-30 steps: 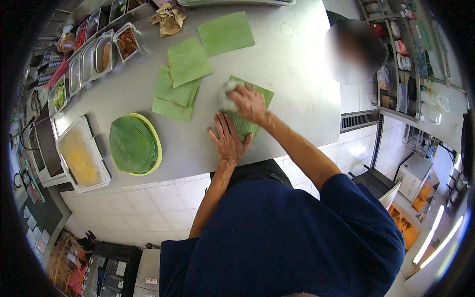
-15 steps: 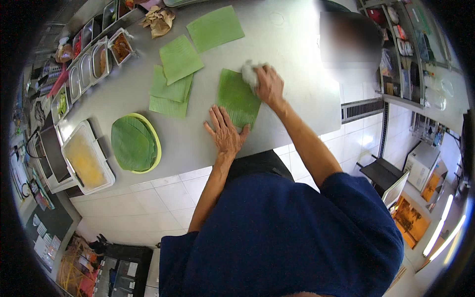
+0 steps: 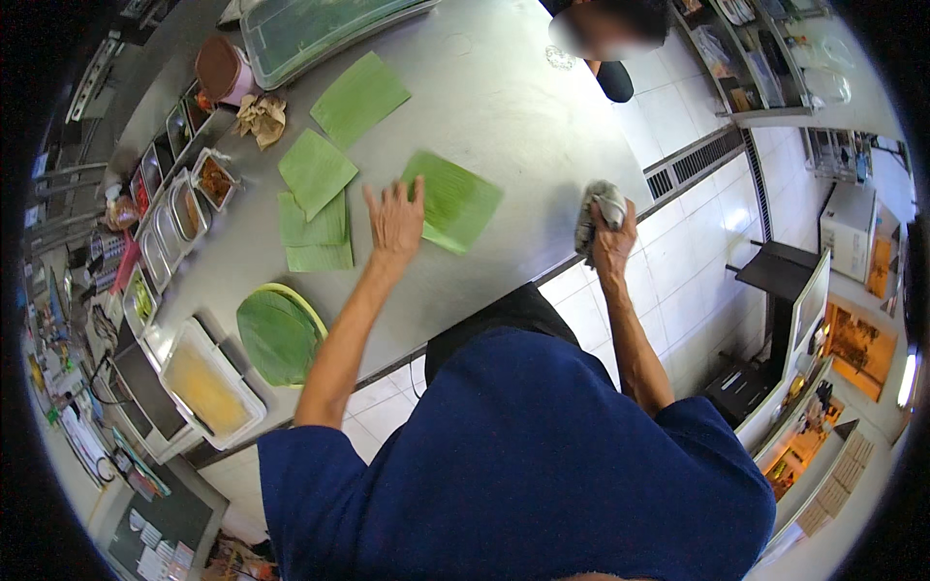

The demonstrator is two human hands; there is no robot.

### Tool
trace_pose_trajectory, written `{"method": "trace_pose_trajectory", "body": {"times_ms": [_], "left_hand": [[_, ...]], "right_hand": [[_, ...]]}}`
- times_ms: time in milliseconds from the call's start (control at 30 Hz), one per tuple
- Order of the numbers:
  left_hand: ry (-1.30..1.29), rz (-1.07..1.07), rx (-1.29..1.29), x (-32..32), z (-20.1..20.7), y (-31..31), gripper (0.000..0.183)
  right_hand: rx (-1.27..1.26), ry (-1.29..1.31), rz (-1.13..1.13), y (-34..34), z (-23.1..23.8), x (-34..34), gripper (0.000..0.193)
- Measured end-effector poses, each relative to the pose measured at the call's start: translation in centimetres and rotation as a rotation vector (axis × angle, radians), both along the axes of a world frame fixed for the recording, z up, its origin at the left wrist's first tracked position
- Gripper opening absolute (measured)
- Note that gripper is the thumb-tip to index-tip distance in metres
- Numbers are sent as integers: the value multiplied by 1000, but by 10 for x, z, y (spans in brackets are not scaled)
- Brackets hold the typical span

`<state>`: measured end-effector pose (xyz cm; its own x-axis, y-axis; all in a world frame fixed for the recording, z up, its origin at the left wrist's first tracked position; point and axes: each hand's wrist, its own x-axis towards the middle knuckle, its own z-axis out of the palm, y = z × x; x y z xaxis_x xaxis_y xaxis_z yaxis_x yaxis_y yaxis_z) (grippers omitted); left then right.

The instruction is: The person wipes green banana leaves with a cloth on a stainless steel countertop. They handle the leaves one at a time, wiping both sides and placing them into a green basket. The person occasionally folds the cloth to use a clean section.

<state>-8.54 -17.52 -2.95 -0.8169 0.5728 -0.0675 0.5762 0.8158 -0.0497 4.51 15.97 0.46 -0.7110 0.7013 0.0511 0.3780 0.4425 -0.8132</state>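
Observation:
A square piece of green banana leaf lies on the steel table, slightly blurred. My left hand is at its left edge, fingers stretched out and apart, the fingertips overlapping the leaf. My right hand grips a crumpled grey cloth near the table's right front edge, away from the leaf. Left of my left hand are more cut leaf pieces: a single one farther back, then an overlapping group. A yellow-green bowl near the front edge holds a stack of dark green leaves.
A lidded tub with yellow contents stands at the table's left front. Metal food trays line the left side. Crumpled brown paper and a large lidded container are at the back. Another person is beyond the far right edge.
My right hand has moved right and nearer with the cloth, off the leaf. My left hand has shifted to the leaf's left edge, and the leaf has turned. The view has shifted.

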Motion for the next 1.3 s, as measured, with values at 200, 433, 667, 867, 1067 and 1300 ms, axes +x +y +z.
{"method": "trace_pose_trajectory", "body": {"times_ms": [200, 433, 667, 867, 1067, 1300], "left_hand": [[-282, 439, 239, 88, -2, 35, 43], [-515, 465, 527, 126, -21, 40, 43], [-580, 508, 424, 128, -18, 38, 46], [-527, 537, 405, 122, -4, 45, 53], [-502, 554, 450, 131, -24, 50, 61], [-492, 519, 398, 127, -2, 52, 57]], "right_hand": [[-3, 26, 50, 7, -15, 13, 51], [334, -14, 829, -135, -1, -55, 52], [540, 114, 1073, -148, -74, -119, 39], [555, 101, 815, -137, -46, -161, 41], [549, 32, 998, -131, -55, -35, 36], [491, 11, 728, -86, -57, -124, 54]]}}
